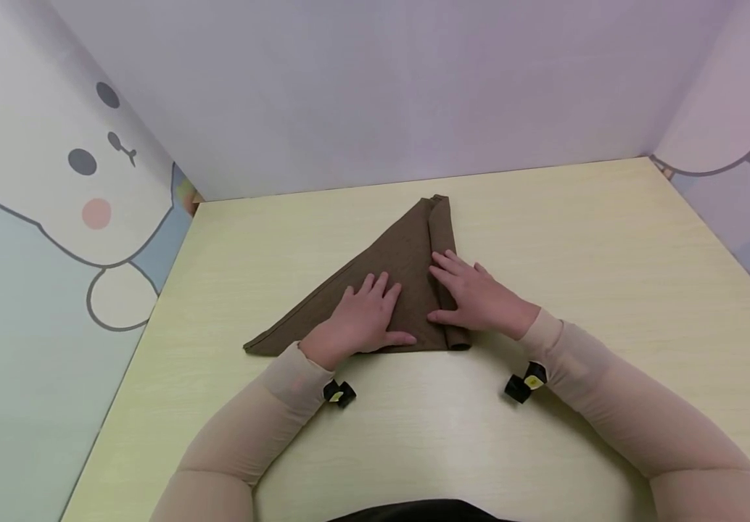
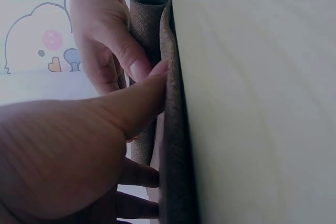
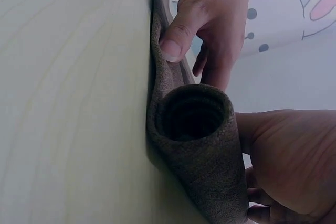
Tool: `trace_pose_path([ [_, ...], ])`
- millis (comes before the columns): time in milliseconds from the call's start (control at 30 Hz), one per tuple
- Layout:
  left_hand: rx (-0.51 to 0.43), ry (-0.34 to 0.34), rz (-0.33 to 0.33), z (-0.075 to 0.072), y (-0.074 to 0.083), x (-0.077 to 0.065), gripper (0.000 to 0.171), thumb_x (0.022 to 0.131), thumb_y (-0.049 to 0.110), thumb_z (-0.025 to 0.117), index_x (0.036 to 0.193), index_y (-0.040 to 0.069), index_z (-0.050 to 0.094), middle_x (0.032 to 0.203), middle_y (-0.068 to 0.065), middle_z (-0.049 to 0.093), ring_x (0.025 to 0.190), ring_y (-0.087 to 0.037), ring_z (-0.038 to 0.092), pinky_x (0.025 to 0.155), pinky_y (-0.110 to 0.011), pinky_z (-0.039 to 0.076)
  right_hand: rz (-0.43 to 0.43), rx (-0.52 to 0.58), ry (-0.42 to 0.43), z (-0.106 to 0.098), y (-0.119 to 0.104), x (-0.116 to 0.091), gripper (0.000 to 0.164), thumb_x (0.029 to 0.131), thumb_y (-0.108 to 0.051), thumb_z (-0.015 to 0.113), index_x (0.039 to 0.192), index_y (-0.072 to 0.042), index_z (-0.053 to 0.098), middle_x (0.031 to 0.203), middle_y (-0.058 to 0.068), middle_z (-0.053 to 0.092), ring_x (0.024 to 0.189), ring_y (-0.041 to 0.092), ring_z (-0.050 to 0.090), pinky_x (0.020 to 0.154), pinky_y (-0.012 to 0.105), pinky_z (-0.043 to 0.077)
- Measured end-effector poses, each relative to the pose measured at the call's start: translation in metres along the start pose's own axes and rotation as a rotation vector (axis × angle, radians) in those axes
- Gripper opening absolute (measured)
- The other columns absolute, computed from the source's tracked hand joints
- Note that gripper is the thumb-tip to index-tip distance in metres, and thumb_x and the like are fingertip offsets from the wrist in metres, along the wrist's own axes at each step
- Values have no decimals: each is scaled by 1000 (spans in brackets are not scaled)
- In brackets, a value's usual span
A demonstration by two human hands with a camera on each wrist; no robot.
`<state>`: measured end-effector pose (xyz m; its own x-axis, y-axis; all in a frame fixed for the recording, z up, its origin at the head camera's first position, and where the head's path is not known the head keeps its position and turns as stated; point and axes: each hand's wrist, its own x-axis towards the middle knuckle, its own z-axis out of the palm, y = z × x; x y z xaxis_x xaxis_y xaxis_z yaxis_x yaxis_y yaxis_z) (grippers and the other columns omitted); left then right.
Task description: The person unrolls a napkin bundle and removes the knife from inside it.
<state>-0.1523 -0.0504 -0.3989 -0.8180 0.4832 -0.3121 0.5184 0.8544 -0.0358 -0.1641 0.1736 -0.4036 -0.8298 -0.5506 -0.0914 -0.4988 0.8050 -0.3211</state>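
Brown cloth [image 1: 381, 254] lies on the bench [image 1: 577, 239] as a triangle, its right edge turned into a roll [image 1: 442, 225]. The left hand [image 1: 362, 319] rests on the flat part, fingers straight and spread, probably to stop it sliding or creasing. The right hand [image 1: 479, 293] lies across the roll, fingers extended rather than clenched, likely so that it does not spring loose. Both hands cover some cloth; its underside is out of sight, and the roll's dark inside makes its layers hard to count.
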Motion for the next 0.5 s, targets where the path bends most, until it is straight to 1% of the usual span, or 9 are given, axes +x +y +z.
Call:
trace_pose_path([
  [233,-9,-6,-9,-3,-1,-3,98,82,76,49,152,11,28,157,-18,20,143,-37,20,105,-57,30,-1,-4,8,-1,-1,-1,85,86,-49,68,148,0,35,158,15,18,146,33,10,107,64,20],
  [500,-5,4,-10,-4,-2,-5,98,81,75,51,151,10,31,156,-19,23,142,-36,22,104,-57,32,-4,2,4,-3,-3,-2,86,86,-49,68,148,1,34,158,16,19,145,34,12,106,64,21],
])
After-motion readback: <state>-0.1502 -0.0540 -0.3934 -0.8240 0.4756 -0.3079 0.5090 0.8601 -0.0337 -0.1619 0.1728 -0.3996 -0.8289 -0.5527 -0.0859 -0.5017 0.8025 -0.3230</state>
